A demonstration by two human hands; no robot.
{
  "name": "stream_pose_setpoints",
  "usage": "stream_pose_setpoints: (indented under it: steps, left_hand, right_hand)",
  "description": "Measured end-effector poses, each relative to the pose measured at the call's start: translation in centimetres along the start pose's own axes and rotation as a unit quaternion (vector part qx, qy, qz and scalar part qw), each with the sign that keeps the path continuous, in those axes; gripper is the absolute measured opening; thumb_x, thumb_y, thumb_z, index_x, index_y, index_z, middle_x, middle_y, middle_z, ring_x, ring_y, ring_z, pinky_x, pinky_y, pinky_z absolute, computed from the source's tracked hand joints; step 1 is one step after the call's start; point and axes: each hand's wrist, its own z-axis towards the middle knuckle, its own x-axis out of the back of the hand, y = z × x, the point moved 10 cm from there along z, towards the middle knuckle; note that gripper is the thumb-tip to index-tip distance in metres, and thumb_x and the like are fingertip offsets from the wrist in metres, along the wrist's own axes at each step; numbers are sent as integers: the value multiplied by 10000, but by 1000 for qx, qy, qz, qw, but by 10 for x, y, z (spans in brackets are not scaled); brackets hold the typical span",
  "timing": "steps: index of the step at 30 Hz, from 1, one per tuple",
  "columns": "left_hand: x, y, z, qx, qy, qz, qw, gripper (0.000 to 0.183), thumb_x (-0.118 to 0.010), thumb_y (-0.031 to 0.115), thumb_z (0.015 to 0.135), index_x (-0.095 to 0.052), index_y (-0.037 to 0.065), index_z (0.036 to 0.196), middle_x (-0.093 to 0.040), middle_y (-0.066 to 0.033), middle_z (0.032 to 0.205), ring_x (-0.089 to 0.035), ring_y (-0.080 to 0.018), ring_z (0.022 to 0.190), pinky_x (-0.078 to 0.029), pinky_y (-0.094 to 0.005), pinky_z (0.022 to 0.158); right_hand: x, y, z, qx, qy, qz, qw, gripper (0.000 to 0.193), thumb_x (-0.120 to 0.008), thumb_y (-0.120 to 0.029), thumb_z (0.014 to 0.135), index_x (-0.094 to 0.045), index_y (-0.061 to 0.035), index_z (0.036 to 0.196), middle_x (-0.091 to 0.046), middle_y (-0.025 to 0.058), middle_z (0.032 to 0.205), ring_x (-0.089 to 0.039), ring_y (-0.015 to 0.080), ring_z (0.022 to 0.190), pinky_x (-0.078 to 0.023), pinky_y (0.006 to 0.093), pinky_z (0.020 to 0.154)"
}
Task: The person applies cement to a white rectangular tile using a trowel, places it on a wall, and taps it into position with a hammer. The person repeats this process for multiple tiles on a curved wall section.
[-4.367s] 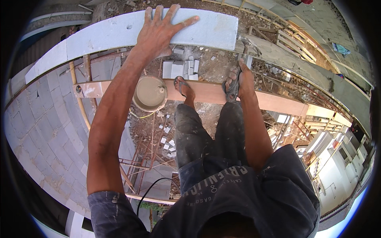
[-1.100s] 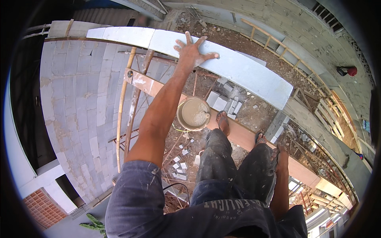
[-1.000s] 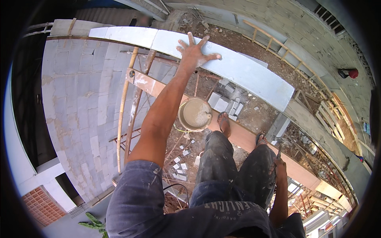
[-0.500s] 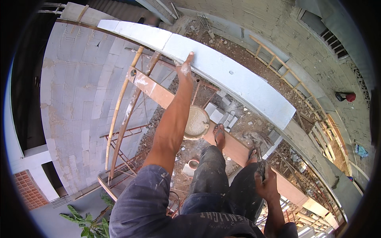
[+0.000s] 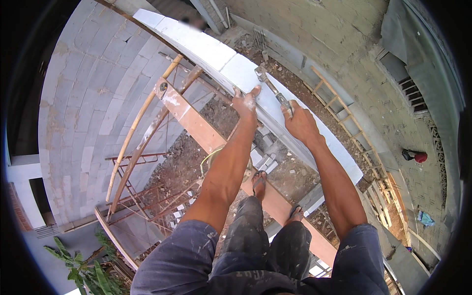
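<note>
A row of long white blocks [image 5: 199, 45] tops the wall ahead of me, with a seam between two of them. My left hand [image 5: 244, 104] rests against the near edge of the block close to that seam, thumb and fingers spread apart. In my right hand [image 5: 302, 124] is a hammer [image 5: 275, 90], gripped by its handle. Its head lies at the top of the same block, just right of the seam; whether it touches the surface I cannot tell. My right forearm crosses over the block's near edge.
I stand on a narrow wooden plank [image 5: 196, 123] high above rubble-strewn ground. A bucket [image 5: 208, 161] is mostly hidden behind my left forearm. Bamboo poles [image 5: 142, 125] and a rusty metal frame [image 5: 142, 196] stand at left. A bamboo ladder [image 5: 344, 115] lies beyond the wall.
My right hand has come up from beside my leg to the block, now with the hammer plainly in view. My left hand remains at the block's near edge. The view has shifted.
</note>
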Motion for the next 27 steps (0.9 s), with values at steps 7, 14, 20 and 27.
stream_pose_setpoints:
  steps: [7,14,20,27]
  left_hand:
    - [17,6,13,-56,-34,-58,996,960,-812,-4,663,-262,-163,1435,-518,-243,1319,-552,-287,1118,-410,-330,1006]
    - [7,9,28,-85,-9,85,993,1060,-875,43,608,-248,-149,1442,-396,-289,1422,-414,-333,1299,-266,-360,1122]
    - [-15,67,-91,-385,-125,409,818,959,-820,491,701,-398,63,1449,-237,-307,1521,-210,-460,1424,-181,-603,1133]
    - [-98,-2,-262,-509,-462,564,457,921,-858,394,592,-453,388,1419,-287,-83,1568,-234,-407,1434,-163,-663,1129]
  right_hand:
    - [22,24,-57,-19,38,41,998,473,-559,-395,942,-560,31,1149,-644,280,725,-659,451,775,-506,515,713]
    - [59,84,-97,18,121,25,992,533,-616,-411,908,-592,59,1158,-644,248,678,-658,417,668,-504,479,657]
    - [80,145,-208,-24,179,135,974,412,-606,-394,935,-627,2,1045,-592,139,623,-566,266,580,-467,413,616]
    - [78,233,-328,-192,239,246,919,347,-578,-361,965,-582,-13,958,-506,63,605,-448,130,580,-408,340,557]
